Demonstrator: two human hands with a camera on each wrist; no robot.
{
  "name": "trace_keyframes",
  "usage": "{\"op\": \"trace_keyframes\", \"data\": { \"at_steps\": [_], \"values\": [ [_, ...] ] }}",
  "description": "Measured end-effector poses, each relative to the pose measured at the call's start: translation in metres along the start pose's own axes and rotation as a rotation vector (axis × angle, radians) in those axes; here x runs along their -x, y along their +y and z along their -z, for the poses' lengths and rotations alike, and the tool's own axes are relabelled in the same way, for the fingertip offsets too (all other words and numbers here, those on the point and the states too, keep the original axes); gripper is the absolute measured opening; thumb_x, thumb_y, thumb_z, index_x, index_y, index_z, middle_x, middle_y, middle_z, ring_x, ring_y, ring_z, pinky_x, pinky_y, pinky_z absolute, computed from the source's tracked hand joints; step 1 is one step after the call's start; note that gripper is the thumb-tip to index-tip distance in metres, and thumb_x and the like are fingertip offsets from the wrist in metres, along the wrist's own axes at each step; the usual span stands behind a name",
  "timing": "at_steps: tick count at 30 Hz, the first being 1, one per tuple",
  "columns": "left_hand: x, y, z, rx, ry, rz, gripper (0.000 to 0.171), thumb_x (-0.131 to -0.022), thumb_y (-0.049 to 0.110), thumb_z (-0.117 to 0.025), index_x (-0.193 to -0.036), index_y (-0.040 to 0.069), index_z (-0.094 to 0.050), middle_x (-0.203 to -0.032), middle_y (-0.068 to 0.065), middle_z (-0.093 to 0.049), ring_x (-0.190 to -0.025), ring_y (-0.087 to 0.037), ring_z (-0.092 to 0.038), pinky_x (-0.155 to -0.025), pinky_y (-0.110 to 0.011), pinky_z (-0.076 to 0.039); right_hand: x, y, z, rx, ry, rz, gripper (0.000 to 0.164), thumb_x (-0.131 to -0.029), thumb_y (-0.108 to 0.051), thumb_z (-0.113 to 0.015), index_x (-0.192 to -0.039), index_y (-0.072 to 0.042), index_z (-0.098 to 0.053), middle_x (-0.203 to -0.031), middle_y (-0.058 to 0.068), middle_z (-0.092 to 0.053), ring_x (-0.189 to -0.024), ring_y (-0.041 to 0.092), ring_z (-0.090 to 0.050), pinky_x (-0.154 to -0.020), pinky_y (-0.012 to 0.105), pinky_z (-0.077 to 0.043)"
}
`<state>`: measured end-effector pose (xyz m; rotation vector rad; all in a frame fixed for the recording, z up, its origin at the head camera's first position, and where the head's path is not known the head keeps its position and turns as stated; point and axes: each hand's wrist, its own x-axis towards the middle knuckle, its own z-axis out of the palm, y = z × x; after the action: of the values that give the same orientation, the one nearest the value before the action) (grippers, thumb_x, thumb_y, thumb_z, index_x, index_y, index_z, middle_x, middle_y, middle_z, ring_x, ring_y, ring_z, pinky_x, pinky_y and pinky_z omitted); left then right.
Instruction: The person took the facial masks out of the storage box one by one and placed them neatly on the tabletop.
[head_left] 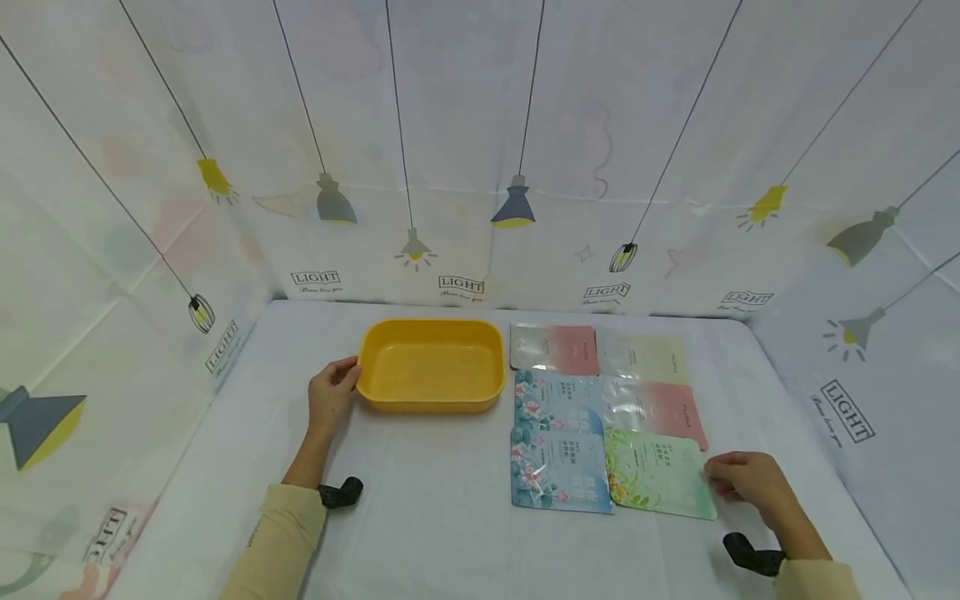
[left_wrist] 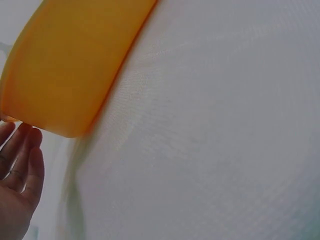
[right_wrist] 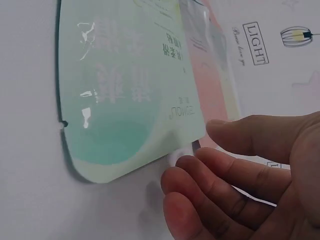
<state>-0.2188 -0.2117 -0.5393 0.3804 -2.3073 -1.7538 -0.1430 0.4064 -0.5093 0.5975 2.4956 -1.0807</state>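
Note:
At the left end of a yellow rectangular tray [head_left: 431, 406], my left hand [head_left: 332, 396] touches the rim with its fingertips. The left wrist view shows the fingers [left_wrist: 34, 165] nearly straight against the tray's end. My right hand [head_left: 753, 482] is beside the right edge of a light green sachet [head_left: 663, 477] with a leaf print. In the right wrist view, the thumb tip meets the sachet's edge, and the loosely bent fingers [right_wrist: 182, 200] lie below and apart from it. Left of the green sachet lies a blue flowered sachet [head_left: 562, 471].
Behind these lie another blue sachet [head_left: 558, 400], a pink-and-silver sachet [head_left: 656, 410], a second pink-and-silver one [head_left: 555, 348] and a cream one [head_left: 642, 358], edges close or overlapping. A white cloth [head_left: 420, 508] covers the table. Lamp-printed curtains [head_left: 450, 100] surround it.

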Motion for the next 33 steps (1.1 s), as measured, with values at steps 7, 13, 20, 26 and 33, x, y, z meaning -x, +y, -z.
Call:
{"op": "trace_keyframes", "data": {
  "at_steps": [7,13,20,26,33],
  "values": [
    [0.000,0.001,0.000,-0.009,0.002,-0.003,0.035,-0.098,0.026,-0.059,-0.123,0.003,-0.063,-0.119,-0.015,-0.066,-0.088,-0.002,-0.058,-0.073,-0.005,-0.049,-0.006,-0.018,0.009,0.014,0.078,0.101,0.048,-0.096,-0.023,-0.057,-0.122,0.017,-0.054,-0.100,0.026,-0.067,-0.075,0.018,-0.064,-0.063,0.028,-0.056],
    [-0.001,-0.001,0.001,0.007,0.010,-0.017,0.035,-0.097,0.025,-0.060,-0.123,0.001,-0.063,-0.119,-0.017,-0.066,-0.089,-0.004,-0.060,-0.073,-0.006,-0.050,-0.015,-0.038,0.000,-0.026,0.134,0.185,0.047,-0.100,-0.027,-0.052,-0.126,0.012,-0.055,-0.111,0.029,-0.065,-0.082,0.019,-0.066,-0.065,0.024,-0.057],
    [-0.004,-0.002,0.003,0.001,-0.004,-0.029,0.035,-0.097,0.025,-0.060,-0.123,0.001,-0.063,-0.117,-0.018,-0.066,-0.089,-0.004,-0.060,-0.073,-0.006,-0.050,-0.026,-0.064,-0.015,-0.092,0.190,0.234,0.048,-0.100,-0.032,-0.053,-0.126,0.007,-0.057,-0.110,0.024,-0.066,-0.086,0.023,-0.065,-0.069,0.029,-0.058],
    [-0.003,0.002,0.002,-0.048,-0.016,0.015,0.034,-0.097,0.025,-0.060,-0.123,0.003,-0.064,-0.117,-0.017,-0.066,-0.091,-0.007,-0.058,-0.072,-0.008,-0.049,-0.030,-0.090,-0.026,-0.127,0.203,0.277,0.048,-0.100,-0.036,-0.051,-0.126,0.004,-0.059,-0.113,0.024,-0.065,-0.091,0.028,-0.065,-0.074,0.037,-0.059],
    [-0.001,0.006,0.001,-0.068,-0.018,0.029,0.035,-0.097,0.025,-0.059,-0.124,0.003,-0.063,-0.118,-0.017,-0.066,-0.098,-0.017,-0.059,-0.070,-0.005,-0.047,-0.029,-0.124,-0.041,-0.087,0.196,0.375,0.051,-0.102,-0.039,-0.047,-0.131,0.001,-0.056,-0.121,0.026,-0.061,-0.103,0.037,-0.062,-0.080,0.035,-0.059]
  ]
}}
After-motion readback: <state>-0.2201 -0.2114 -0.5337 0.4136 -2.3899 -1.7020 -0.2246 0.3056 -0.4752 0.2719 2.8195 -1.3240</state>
